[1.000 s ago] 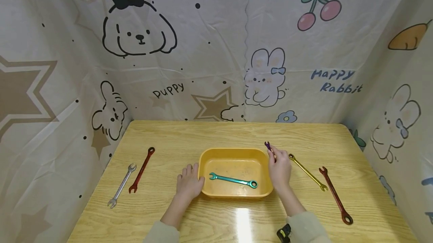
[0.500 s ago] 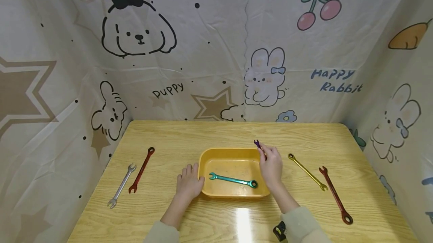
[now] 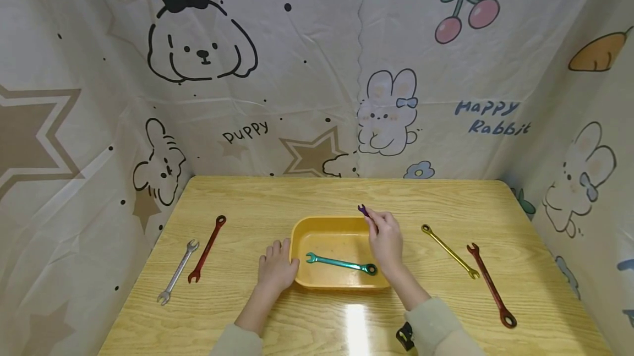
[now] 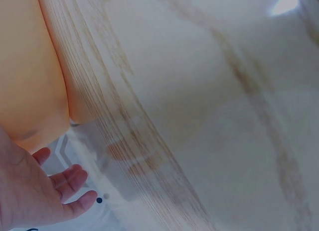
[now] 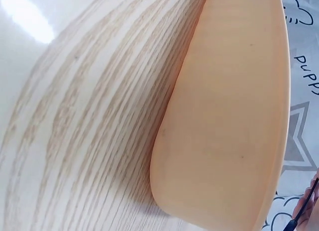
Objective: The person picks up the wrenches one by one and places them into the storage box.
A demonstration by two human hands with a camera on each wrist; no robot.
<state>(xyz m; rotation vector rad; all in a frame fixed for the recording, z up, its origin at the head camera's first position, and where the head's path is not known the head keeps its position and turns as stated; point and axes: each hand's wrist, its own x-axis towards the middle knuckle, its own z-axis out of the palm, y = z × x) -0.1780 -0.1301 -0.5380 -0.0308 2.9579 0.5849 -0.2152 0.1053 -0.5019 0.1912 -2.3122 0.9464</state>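
Observation:
In the head view my right hand [image 3: 387, 240] pinches a small purple wrench [image 3: 363, 210], its open end poking out past the fingertips. That hand is over the right end of a yellow plastic tub [image 3: 317, 223]. A teal combination wrench [image 3: 342, 263] lies on the tub's floor. My left hand [image 3: 278, 269] rests at the tub's left rim, thumb against the edge. Seen from the left wrist, the left hand's fingers [image 4: 70, 183] are loosely bent, with nothing between them. The right wrist view shows mostly the tub's outer wall [image 5: 224, 111]; a dark strip of the held wrench [image 5: 305, 203] appears at its edge.
On the left of the wooden table [image 3: 257, 196] lie a silver wrench [image 3: 178, 272] and a red wrench [image 3: 207, 248]. To the right are a gold wrench [image 3: 449, 251] and another red wrench [image 3: 491, 285]. Printed cloth [image 3: 307, 86] hangs around the table.
My right hand has moved left with the purple wrench, from beside the tub's right rim to over its right end. The left hand has stayed in place.

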